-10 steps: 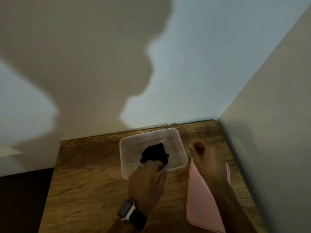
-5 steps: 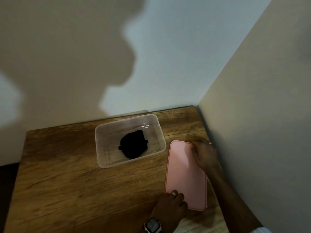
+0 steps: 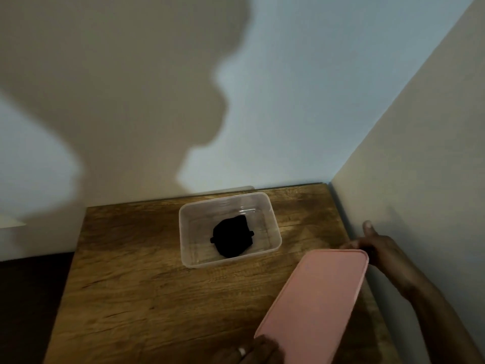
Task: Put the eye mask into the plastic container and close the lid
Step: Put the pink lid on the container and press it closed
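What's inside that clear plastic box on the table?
The plastic container holds one thing, a black eye mask lying crumpled on its floor. The box is open, so nothing covers it; the pink lid is off to the side. Only the patch of floor beneath the mask is hidden.

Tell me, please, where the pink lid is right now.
In the head view the pink lid is at lower right, held between the left hand and right hand, near the clear container, not on it.

Bare forearms; a ring (image 3: 241, 351) on the left hand (image 3: 252, 353).
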